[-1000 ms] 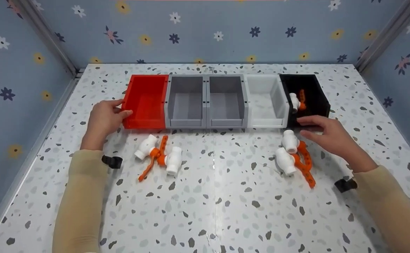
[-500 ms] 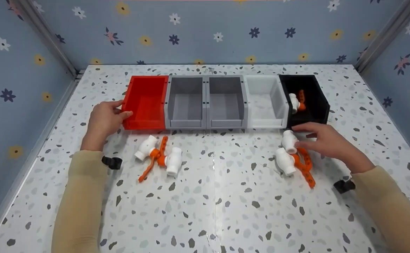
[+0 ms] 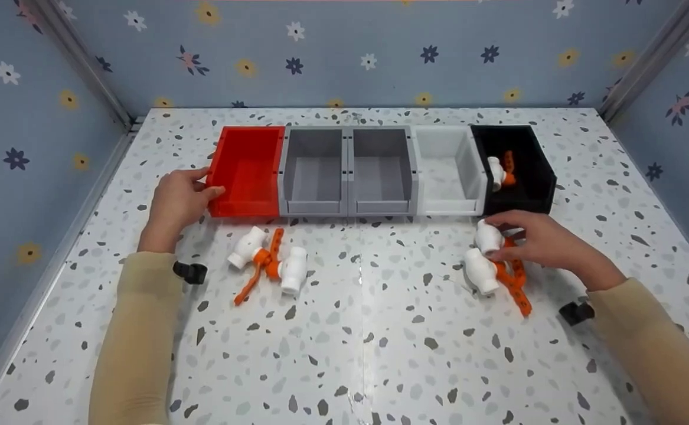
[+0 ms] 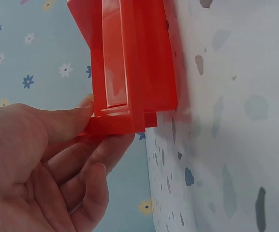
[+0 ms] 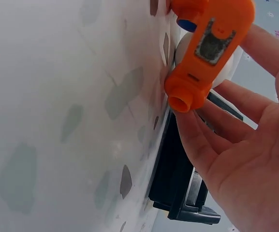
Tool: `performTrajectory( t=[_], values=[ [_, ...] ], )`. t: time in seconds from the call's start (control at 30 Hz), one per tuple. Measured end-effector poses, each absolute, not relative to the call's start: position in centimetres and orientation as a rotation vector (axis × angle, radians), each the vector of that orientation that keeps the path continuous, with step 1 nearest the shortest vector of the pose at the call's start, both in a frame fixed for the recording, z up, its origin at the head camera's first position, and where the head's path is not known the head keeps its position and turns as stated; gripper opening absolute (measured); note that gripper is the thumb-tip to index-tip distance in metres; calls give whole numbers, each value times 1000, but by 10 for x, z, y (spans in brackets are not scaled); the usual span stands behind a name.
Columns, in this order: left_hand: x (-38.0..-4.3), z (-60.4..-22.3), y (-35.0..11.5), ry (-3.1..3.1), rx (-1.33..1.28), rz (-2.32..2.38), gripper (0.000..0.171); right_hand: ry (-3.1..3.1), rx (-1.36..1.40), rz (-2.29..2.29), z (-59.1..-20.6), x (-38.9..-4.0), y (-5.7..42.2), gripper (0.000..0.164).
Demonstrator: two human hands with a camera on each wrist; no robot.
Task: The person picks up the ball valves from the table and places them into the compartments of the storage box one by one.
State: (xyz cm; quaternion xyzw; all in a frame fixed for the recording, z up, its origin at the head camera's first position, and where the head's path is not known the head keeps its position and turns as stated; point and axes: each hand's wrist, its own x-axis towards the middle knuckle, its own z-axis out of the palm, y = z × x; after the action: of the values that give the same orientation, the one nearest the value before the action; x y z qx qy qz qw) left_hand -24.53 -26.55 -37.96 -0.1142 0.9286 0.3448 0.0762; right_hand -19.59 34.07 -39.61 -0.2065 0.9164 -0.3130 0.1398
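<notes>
My left hand [image 3: 176, 200] pinches the near left side of the red bin [image 3: 244, 206], thumb over the rim and fingers beneath, as the left wrist view shows. My right hand [image 3: 542, 239] has its thumb and fingers around a white ball valve [image 3: 488, 237] with an orange handle [image 5: 212, 48]. That valve lies on the table, touching a second white ball valve [image 3: 480, 273]. Behind the right hand stands the black bin [image 3: 548, 189], holding another white valve [image 3: 496, 172]. The right fingers partly hide the gripped valve's handle in the head view.
Two grey bins [image 3: 313, 208] [image 3: 382, 208] and a white bin [image 3: 447, 208] complete the joined row between red and black. Two more orange-handled valves [image 3: 248, 245] [image 3: 293, 271] lie before the red and grey bins. Flower-patterned walls [image 3: 344, 53] enclose the speckled table [image 3: 356, 354].
My right hand has moved from the black bin's front edge down toward me and left, and its fingers have closed around the upper right valve. The left hand has stayed on the red bin.
</notes>
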Motion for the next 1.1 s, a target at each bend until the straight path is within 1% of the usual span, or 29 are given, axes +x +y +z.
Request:
performTrajectory(
  t=[0.67, 1.1],
  values=[
    [-245, -380, -265, 2795, -329, 1040, 66, 2725, -637, -822, -398, -197, 342, 65],
    [-244, -381, -266, 2785, -340, 1041, 67, 2708, -562, -902, -393, -193, 340, 67]
  ],
)
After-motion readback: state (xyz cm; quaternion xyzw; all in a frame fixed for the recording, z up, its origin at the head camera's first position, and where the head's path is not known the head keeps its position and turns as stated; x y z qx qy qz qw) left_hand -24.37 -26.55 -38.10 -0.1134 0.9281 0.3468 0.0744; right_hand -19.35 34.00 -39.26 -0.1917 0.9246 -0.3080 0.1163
